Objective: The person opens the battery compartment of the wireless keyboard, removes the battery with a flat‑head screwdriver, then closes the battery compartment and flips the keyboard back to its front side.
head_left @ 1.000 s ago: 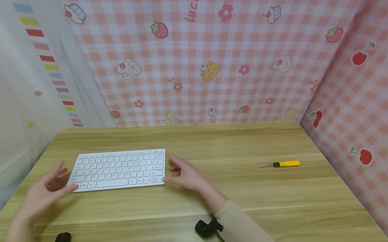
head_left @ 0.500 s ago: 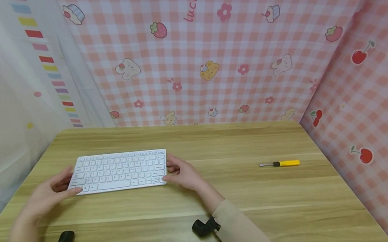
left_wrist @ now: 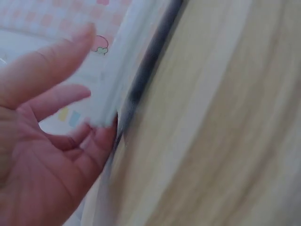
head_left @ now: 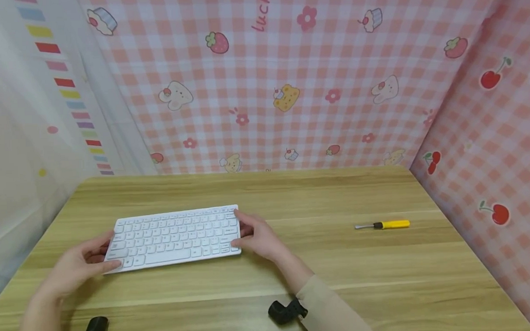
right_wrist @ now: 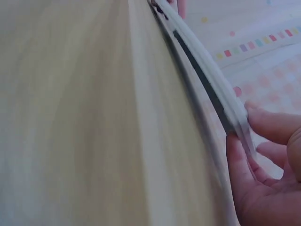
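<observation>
A white keyboard [head_left: 175, 238] is held between both hands on the left half of the table, its right end slightly farther back. My left hand [head_left: 73, 269] grips its left end, thumb over the near corner keys and fingers at the side edge. At the other end my right hand [head_left: 262, 239] pinches the right edge, thumb on top. In the right wrist view the keyboard [right_wrist: 211, 70] is raised off the wood, with fingers [right_wrist: 240, 160] tucked beneath it. The left wrist view shows the keyboard's edge [left_wrist: 124, 52] resting against the fingers of the left hand [left_wrist: 51, 155].
A screwdriver [head_left: 391, 224] with a yellow handle lies on the right side of the wooden table [head_left: 318, 193]. Pink checked cloth [head_left: 261, 63] hangs behind the table and along its right. Black wrist mounts [head_left: 287, 312] sit under both forearms.
Both hands have closed onto the keyboard's ends; the left hand came in from beside it. The keyboard has lifted and shifted a little right and nearer. The screwdriver has not moved.
</observation>
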Tool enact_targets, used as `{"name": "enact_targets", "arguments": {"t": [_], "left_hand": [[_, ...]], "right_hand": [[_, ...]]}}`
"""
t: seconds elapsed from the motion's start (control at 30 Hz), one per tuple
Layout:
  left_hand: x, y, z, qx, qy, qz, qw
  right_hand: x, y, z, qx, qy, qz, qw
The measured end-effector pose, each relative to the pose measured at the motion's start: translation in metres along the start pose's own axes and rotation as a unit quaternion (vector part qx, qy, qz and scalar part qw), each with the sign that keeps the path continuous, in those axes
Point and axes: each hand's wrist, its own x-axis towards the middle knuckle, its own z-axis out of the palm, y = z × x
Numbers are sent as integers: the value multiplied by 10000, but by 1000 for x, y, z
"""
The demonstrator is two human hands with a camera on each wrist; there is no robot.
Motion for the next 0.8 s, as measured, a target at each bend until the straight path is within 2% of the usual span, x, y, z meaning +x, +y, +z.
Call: {"name": "enact_targets", "arguments": {"t": [0.13,0.27,0.47,0.8], "left_hand": [[0,1,2,-718,-22,266,9971],[2,10,6,-1127,-70,487,9924],[10,25,19,-1154,-126,837,9897],[30,50,55,-983,-377,861,9907]], "right_hand": [[-6,-1,-12,-4,19,-72,10000],[-13,-5,-24,59,19,-104,9999],[-26,-5,-45,126,10,-143,9998],[-49,6,-90,-113,131,145,9997]]}}
